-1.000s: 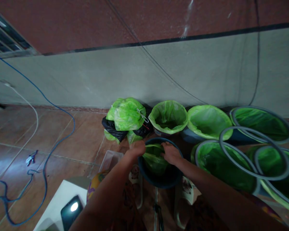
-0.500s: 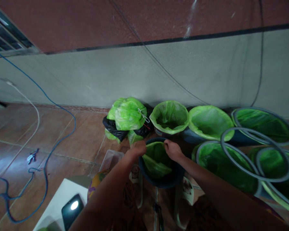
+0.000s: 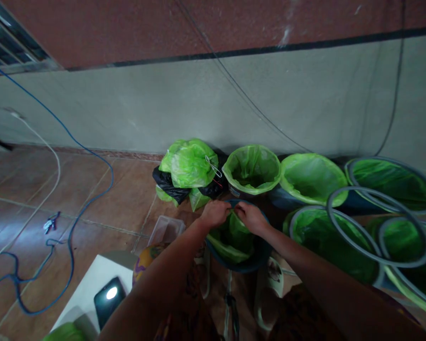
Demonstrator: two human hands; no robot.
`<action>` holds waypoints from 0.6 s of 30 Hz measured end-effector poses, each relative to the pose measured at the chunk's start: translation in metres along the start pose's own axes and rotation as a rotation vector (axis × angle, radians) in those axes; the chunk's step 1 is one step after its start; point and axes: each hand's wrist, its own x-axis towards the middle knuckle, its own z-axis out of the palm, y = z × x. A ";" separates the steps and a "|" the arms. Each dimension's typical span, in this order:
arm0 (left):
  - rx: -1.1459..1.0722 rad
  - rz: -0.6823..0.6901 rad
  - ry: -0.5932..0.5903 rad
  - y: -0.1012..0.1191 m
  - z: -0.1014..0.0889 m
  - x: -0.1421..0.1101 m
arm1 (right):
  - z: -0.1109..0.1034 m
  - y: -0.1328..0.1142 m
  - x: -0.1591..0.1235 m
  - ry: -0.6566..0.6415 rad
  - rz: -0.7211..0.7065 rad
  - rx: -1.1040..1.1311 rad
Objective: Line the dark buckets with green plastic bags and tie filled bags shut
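Note:
A dark blue bucket [image 3: 250, 263] stands on the floor in front of me with a green plastic bag [image 3: 230, 237] inside it. My left hand [image 3: 215, 213] is closed on the bag's edge at the bucket's far rim. Close beside it, my right hand [image 3: 250, 218] also pinches the bag's edge at the far rim. The two hands nearly touch. My sandalled feet [image 3: 268, 289] flank the bucket.
Along the wall sit a tied green bag bundle [image 3: 190, 166] and several green-lined buckets [image 3: 252, 170], some with grey rings [image 3: 376, 227] at right. Blue cable [image 3: 67, 227] and white cord lie on the tiled floor at left. A phone [image 3: 108, 296] rests on a white board.
Both hands have moved from the bucket's sides toward its far rim and drawn together, pulling the bag's edge up with them. The view shifted slightly.

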 end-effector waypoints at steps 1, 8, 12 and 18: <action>0.008 -0.027 0.003 0.000 -0.001 0.000 | 0.000 0.002 0.000 -0.007 -0.009 0.048; 0.001 -0.185 0.054 -0.004 -0.010 -0.005 | 0.001 0.010 -0.008 -0.168 0.026 -0.133; 0.065 -0.275 0.021 -0.006 -0.013 -0.007 | -0.013 0.010 -0.008 -0.124 0.116 -0.247; 0.099 -0.356 -0.012 -0.015 -0.009 -0.008 | -0.029 0.014 -0.009 -0.089 0.215 -0.422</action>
